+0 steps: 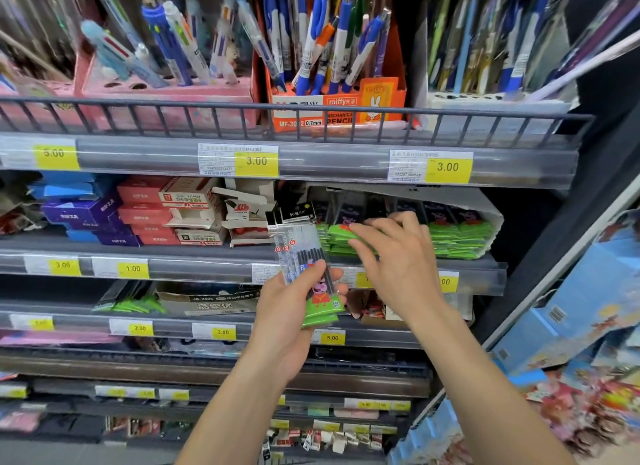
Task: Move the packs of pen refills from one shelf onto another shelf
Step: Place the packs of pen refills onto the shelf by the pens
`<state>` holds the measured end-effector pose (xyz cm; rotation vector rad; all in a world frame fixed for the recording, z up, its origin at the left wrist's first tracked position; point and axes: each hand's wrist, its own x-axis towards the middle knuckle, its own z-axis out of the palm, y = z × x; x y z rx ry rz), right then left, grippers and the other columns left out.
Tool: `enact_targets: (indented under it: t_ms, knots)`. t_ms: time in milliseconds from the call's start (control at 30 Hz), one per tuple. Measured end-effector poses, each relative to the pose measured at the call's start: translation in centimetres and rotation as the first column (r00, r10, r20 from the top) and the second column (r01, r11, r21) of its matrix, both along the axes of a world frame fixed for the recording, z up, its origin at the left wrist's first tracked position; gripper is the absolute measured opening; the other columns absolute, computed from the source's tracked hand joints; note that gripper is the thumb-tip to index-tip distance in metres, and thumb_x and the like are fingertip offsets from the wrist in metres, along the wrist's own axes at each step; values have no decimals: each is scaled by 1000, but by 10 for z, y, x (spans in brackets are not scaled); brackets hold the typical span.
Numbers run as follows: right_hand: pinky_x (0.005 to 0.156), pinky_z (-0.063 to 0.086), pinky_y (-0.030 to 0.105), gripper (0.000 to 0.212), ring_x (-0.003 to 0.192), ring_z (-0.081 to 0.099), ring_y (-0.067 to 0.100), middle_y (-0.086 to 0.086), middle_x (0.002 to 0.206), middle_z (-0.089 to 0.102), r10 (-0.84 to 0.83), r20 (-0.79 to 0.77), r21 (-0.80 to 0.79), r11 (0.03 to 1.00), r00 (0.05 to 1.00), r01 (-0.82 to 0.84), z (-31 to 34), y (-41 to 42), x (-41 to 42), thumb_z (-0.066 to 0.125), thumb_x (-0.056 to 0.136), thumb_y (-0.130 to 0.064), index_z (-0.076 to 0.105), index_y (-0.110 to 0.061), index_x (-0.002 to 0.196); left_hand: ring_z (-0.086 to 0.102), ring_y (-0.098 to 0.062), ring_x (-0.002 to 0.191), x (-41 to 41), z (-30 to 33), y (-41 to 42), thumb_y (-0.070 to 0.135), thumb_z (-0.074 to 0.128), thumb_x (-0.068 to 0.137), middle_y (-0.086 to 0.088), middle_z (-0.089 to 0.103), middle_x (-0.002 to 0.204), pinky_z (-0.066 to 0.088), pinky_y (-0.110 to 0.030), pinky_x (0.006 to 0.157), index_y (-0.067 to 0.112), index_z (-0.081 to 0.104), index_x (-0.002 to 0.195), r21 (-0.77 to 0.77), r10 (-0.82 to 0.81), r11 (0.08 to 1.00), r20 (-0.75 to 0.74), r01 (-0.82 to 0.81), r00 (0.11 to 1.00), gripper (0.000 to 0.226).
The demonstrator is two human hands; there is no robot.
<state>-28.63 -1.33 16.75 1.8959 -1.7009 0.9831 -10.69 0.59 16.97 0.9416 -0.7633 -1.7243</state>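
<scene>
My left hand (287, 312) grips a small bundle of refill packs (306, 267), clear sleeves with black refills and a green cartoon card at the bottom, held upright in front of the middle shelf edge. My right hand (394, 253) reaches into a white display box (491, 218) on that shelf, and its fingers touch the green ends of the refill packs (457, 239) stacked there. Whether the fingers have closed on a pack is not visible. More green packs (138, 303) lie on the shelf below, at the left.
Red, white, blue and purple small boxes (156, 215) fill the left of the middle shelf. Pen holders (332, 59) stand behind a rail on the shelf above. Price strips (256, 161) front every shelf. A blue cardboard display (571, 312) stands at the right.
</scene>
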Motion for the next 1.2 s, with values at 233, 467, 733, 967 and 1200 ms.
enact_targets:
  t_ms: [233,467,733,967,1200]
  knots:
    - [77,45,46,19,104,62,38,3,103,78,-32,-113,62,997,993,39,8,-14,2,69,96,-29,77,-19,110,74,-29,70,4,3,4,29,55,107,-19,78,91,63,-36,65,4,70,119,40,-16,999,-56,18,998,32]
    - [94,44,50,37,112,58,37,4,125,69,-94,-107,289,950,990,121,26,-22,7,51,103,-45,67,-24,128,77,-28,73,4,7,8,28,41,110,-17,79,86,65,-35,64,3,69,118,30,-6,1000,-39,8,999,38]
    - [67,46,16,26,74,64,0,-15,80,70,-2,858,232,894,514,-384,14,65,33,59,99,-45,68,-37,122,78,-23,88,-3,6,6,25,59,107,-14,81,110,59,-35,70,11,77,119,-24,-56,998,50,57,997,26]
    - [45,45,26,37,53,57,15,2,62,64,-158,975,220,815,159,-536,9,95,33,61,102,-21,52,-50,125,75,-26,83,-21,2,9,25,65,103,-18,80,106,59,-35,68,5,78,114,-46,-70,996,71,74,995,27]
    - [44,40,23,22,52,51,14,6,66,60,-148,988,102,839,-44,-535,13,95,18,61,101,-17,80,-29,99,75,-23,81,-29,5,7,25,57,107,-16,81,103,53,-35,71,8,82,104,-36,-91,995,135,97,987,30]
